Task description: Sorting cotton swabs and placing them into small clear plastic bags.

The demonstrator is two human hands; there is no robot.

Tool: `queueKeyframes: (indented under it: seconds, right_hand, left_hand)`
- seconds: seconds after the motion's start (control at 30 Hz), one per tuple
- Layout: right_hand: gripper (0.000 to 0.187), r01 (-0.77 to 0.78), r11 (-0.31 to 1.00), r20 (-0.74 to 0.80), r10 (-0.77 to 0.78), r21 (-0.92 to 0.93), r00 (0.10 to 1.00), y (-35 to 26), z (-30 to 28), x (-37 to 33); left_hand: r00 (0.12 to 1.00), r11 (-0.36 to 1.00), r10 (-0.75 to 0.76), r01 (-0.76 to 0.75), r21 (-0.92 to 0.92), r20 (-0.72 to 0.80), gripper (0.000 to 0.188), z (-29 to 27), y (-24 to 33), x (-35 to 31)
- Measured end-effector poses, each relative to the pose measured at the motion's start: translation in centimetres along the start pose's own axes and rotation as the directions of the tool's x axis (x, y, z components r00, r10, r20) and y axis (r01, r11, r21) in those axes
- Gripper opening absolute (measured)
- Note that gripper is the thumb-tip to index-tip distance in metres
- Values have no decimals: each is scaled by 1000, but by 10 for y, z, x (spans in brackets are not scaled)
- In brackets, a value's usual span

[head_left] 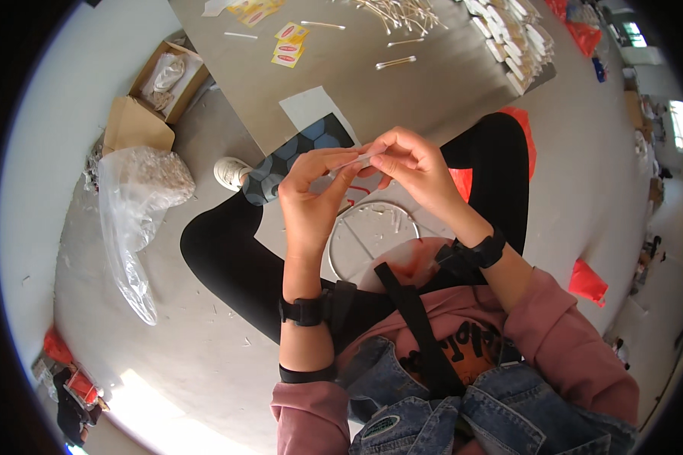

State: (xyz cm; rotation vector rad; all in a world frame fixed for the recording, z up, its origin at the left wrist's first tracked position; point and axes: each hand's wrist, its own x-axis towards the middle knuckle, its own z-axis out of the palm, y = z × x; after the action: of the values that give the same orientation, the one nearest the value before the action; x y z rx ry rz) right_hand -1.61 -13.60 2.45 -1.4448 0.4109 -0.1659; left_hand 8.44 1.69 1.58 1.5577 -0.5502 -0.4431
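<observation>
My left hand (311,193) and my right hand (417,171) meet in front of me, over my lap near the table's front edge. Both pinch a small, thin white piece (364,161), perhaps paper or film, between thumbs and fingers. Its exact kind is hard to make out, as the fingertips partly cover it. Beyond them lie a white sheet (307,108) at the table's edge and a dark cloth with blue-grey hexagons (311,140).
The grey table (402,102) carries a heap of cotton swabs (406,14), yellow-and-red labels (287,49) and stacked white packs (508,38). On the floor at left are an open cardboard box (144,91) and a clear plastic bag (121,205). A metal ring (332,241) lies below my hands.
</observation>
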Motion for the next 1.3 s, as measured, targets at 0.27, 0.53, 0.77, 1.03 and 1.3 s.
queueKeyframes:
  seconds: [0.27, 0.53, 0.77, 1.03, 1.3]
  right_hand:
    - [11, -28, 976, -75, 45, 214, 996, 16, 9, -6]
    - [14, -55, 959, -70, 78, 278, 995, 11, 16, -4]
    - [10, -121, 982, 22, 119, 147, 993, -3, 14, 2]
    - [5, 24, 997, -11, -23, 80, 1000, 6, 14, 3]
    - [4, 37, 998, -81, -34, 42, 996, 9, 19, 0]
  left_hand:
    - [992, 997, 59, -52, 61, -113, 16, 5, -6, -17]
    - [987, 984, 90, -68, 165, -130, 14, 3, -11, -25]
    - [982, 999, 32, -24, 47, -188, 10, 2, -18, -25]
    - [986, 985, 108, -89, 145, -129, 12, 9, -12, -20]
    - [972, 935, 205, -160, 317, -113, 8, 10, -5, -18]
